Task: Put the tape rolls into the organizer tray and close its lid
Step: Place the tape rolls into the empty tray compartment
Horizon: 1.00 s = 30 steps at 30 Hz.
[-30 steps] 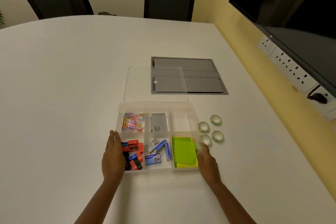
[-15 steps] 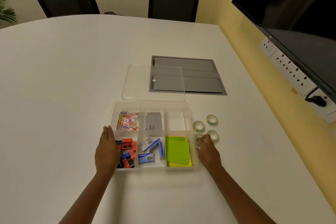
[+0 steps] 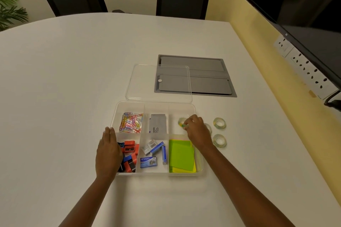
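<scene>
— Clear plastic, ring-shaped: one tape roll (image 3: pixel 181 122) is pinched in the fingertips of the right hand (image 3: pixel 198 131), and it hangs over the far right compartment of the organizer tray (image 3: pixel 191 106). Half a second ago that hand was outside the tray's right wall, on the cluster of rolls on the worktop (image 3: pixel 73 79).

— So the first roll has been picked and carried across?

— Yes. Fingers closed on it, not yet let go. Whether it touches the compartment floor I cannot tell.

— And the other rolls?

— Three remain on the worktop to the right of the right hand: a far roll (image 3: pixel 219 123), a near roll (image 3: pixel 219 140), and a third roll (image 3: pixel 208 128) half hidden behind the knuckles.

— What about the left hand (image 3: pixel 108 153)?

— It lies flat, fingers together, on the tray's left rim, gripping nothing. It has kept that place through the last second, steadying the tray as I judge.

— The lid?

— The clear lid (image 3: pixel 144 83) lies flat on the worktop beyond both hands, touching the tray's far edge and partly over a grey panel (image 3: pixel 208 77).

— Meaning for the task?

— One roll nearly placed, three to fetch, then the lid. The compartment under the right hand looks bare otherwise; next to it sits a grey box (image 3: pixel 158 123), and nearer the wrist the green notes (image 3: pixel 181 155).
</scene>
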{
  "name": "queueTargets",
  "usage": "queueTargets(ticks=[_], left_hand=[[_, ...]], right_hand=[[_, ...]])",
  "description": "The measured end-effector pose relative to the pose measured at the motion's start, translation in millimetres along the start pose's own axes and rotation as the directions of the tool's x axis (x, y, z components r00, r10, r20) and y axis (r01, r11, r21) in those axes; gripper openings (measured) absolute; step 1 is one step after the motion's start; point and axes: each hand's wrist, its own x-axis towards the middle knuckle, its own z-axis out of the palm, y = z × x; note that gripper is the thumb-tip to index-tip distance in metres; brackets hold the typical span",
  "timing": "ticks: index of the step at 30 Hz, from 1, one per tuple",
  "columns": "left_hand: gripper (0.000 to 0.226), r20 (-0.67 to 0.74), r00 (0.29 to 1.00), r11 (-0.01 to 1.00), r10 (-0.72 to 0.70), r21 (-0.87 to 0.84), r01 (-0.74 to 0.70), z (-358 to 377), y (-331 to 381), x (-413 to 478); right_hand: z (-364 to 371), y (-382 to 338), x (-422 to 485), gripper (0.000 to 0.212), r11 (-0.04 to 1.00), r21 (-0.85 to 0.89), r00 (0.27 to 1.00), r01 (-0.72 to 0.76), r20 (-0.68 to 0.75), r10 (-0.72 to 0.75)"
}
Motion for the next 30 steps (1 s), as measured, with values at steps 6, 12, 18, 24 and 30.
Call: queueTargets(ticks=[6,12,18,24,30], left_hand=[[0.054,-0.013,0.993,0.988,0.113,0.11,-0.111,3,-3,3],[0.049,-0.035,0.991,0.991,0.131,0.038,-0.13,6,-5,2],[0.049,-0.009,0.99,0.99,0.14,0.004,-0.14,6,-4,1],[0.056,0.011,0.984,0.984,0.178,0.029,-0.178,6,14,-5],[0.085,0.096,0.969,0.973,0.229,-0.02,-0.228,26,53,-12]], right_hand=[[1,5,4,0.019,0.996,0.091,0.992,-0.008,-0.121,0.019],[-5,57,-22,0.031,0.867,0.186,0.866,-0.462,-0.114,0.486],[4,73,-50,0.039,0.869,0.151,0.88,-0.472,0.017,0.475],[-9,47,-36,0.036,0.85,0.385,0.897,-0.36,-0.107,0.428],[-11,14,-10,0.035,0.975,0.222,0.99,-0.011,-0.138,0.043]])
